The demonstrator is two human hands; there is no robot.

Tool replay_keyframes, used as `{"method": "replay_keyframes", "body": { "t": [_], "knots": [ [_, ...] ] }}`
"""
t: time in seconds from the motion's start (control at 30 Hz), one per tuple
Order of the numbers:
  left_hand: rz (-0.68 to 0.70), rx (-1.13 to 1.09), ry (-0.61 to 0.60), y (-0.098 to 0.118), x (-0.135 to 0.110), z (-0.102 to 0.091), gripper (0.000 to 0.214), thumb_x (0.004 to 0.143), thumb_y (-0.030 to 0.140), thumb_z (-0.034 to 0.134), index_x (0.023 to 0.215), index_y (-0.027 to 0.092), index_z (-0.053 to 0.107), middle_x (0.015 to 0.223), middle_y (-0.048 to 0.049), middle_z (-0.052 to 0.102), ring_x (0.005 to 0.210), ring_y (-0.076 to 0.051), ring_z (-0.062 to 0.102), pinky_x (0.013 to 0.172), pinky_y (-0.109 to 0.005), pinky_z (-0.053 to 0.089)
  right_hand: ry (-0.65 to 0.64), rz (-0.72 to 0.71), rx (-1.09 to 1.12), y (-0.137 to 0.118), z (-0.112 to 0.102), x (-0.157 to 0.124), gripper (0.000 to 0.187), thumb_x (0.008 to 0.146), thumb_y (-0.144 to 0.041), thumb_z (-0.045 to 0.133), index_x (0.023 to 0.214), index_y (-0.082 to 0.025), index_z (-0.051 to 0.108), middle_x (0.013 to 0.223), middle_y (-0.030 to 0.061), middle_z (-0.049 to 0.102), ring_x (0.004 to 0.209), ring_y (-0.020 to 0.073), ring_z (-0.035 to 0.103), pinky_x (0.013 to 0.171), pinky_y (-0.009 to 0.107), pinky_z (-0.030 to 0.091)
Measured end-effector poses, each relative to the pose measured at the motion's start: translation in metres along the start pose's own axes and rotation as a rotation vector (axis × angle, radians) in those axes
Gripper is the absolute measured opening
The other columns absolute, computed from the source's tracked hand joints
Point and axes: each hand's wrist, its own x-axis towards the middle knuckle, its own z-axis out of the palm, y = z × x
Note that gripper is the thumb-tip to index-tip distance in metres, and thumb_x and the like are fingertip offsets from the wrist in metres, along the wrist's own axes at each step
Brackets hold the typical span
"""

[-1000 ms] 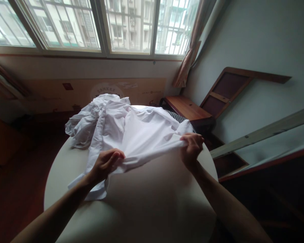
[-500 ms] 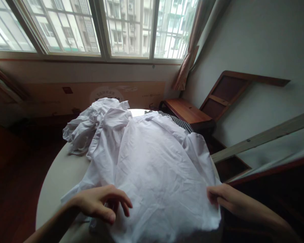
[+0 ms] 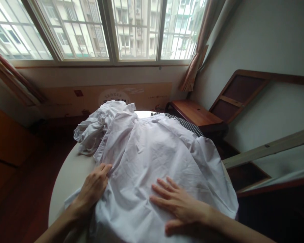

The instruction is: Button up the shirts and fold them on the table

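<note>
A white shirt lies spread over a round pale table, its cloth creased in many places. At its left edge my left hand is closed, the fingers pinching the fabric. My right hand rests on the lower middle of the shirt with its fingers spread and nothing held. Bunched white cloth is heaped at the table's far left, against the shirt.
Dark striped fabric shows at the table's far right edge. Behind it stands a wooden bench. A window with bars and a curtain lie beyond. A pale rail runs along the right.
My right hand has let go of the shirt's right edge and moved left onto its middle. My left hand has moved up and left and closed on the shirt's left edge.
</note>
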Motion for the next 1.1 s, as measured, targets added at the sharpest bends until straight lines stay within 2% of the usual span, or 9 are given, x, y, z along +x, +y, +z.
{"method": "replay_keyframes", "body": {
  "t": [0.27,0.37,0.47,0.53,0.67,0.77,0.9,1.03,1.1],
  "knots": [
    [0.062,0.085,-0.433,-0.015,0.021,-0.066,0.019,0.078,0.040,0.054,0.083,0.025,0.066,0.081,-0.0031,0.067,0.079,-0.023,0.062,0.065,-0.028,0.041,0.008,-0.085,-0.026,-0.033,0.021,-0.019,0.046,0.093,-0.038,0.044,0.139,-0.034,0.039,0.145,0.0053,0.041,0.132,0.0290,0.038,0.106,0.045,0.033],
    [0.086,0.093,-0.132,0.002,0.064,-0.077,0.032,0.081,0.048,0.050,0.095,0.024,0.066,0.093,-0.0063,0.068,0.089,-0.025,0.062,0.072,-0.031,0.043,0.127,-0.024,0.011,-0.012,-0.027,0.010,0.053,0.084,-0.045,0.058,0.133,-0.028,0.048,0.130,0.0070,0.056,0.115,0.0240,0.055,0.096,0.035,0.043],
    [0.094,0.105,0.315,0.022,0.120,-0.074,0.045,0.083,0.046,0.052,0.119,0.019,0.056,0.118,-0.0124,0.060,0.111,-0.030,0.053,0.089,-0.038,0.040,0.610,0.304,-0.092,0.048,-0.102,0.056,0.054,0.084,-0.047,0.055,0.132,-0.021,0.049,0.130,0.0113,0.055,0.118,0.0264,0.051,0.101,0.042,0.038],
    [0.028,0.102,0.471,0.029,0.157,-0.067,0.055,0.081,0.047,0.056,0.125,0.015,0.051,0.125,-0.0161,0.056,0.115,-0.033,0.049,0.092,-0.042,0.038,0.826,0.577,-0.124,0.098,-0.145,0.081,0.057,0.083,-0.045,0.057,0.132,-0.018,0.047,0.132,0.0139,0.051,0.122,0.0283,0.047,0.103,0.042,0.035],
    [-0.074,0.101,0.465,0.024,0.213,-0.052,0.057,0.079,0.048,0.059,0.124,0.013,0.051,0.113,-0.0187,0.062,0.110,-0.034,0.051,0.091,-0.048,0.035,0.903,1.019,-0.085,0.175,-0.179,0.103,0.077,0.076,-0.055,0.060,0.135,-0.010,0.039,0.135,0.0221,0.044,0.125,0.0362,0.041,0.101,0.049,0.034],
    [-0.094,0.067,0.326,0.016,0.235,-0.047,0.045,0.080,0.049,0.057,0.111,0.016,0.059,0.095,-0.0144,0.067,0.102,-0.031,0.056,0.090,-0.049,0.035,0.790,1.047,0.006,0.197,-0.175,0.103,0.070,0.071,-0.051,0.064,0.128,-0.014,0.047,0.128,0.0196,0.052,0.118,0.0357,0.048,0.094,0.048,0.040],
    [-0.116,0.019,0.192,0.009,0.233,-0.056,0.033,0.079,0.043,0.058,0.100,0.019,0.062,0.084,-0.0125,0.066,0.092,-0.029,0.059,0.083,-0.045,0.039,0.797,1.019,0.002,0.194,-0.170,0.095,0.031,0.072,-0.034,0.065,0.100,-0.020,0.062,0.103,0.0129,0.066,0.100,0.0310,0.060,0.084,0.040,0.046],
    [-0.042,0.172,0.363,-0.005,0.197,-0.076,0.021,0.086,0.025,0.042,0.091,0.017,0.062,0.080,-0.0110,0.063,0.087,-0.027,0.060,0.086,-0.042,0.038,1.037,0.959,-0.207,0.172,-0.166,0.063,0.022,0.081,-0.030,0.051,0.099,-0.020,0.059,0.093,0.0110,0.068,0.089,0.0274,0.062,0.073,0.033,0.045],
    [0.071,0.257,0.339,-0.018,0.175,-0.082,0.023,0.085,0.019,0.038,0.084,0.017,0.061,0.074,-0.0091,0.061,0.080,-0.025,0.060,0.085,-0.041,0.038,0.858,0.881,-0.277,0.158,-0.160,0.040,0.019,0.079,-0.031,0.053,0.094,-0.021,0.060,0.086,0.0088,0.068,0.083,0.0260,0.062,0.069,0.031,0.043]
  ]
}}
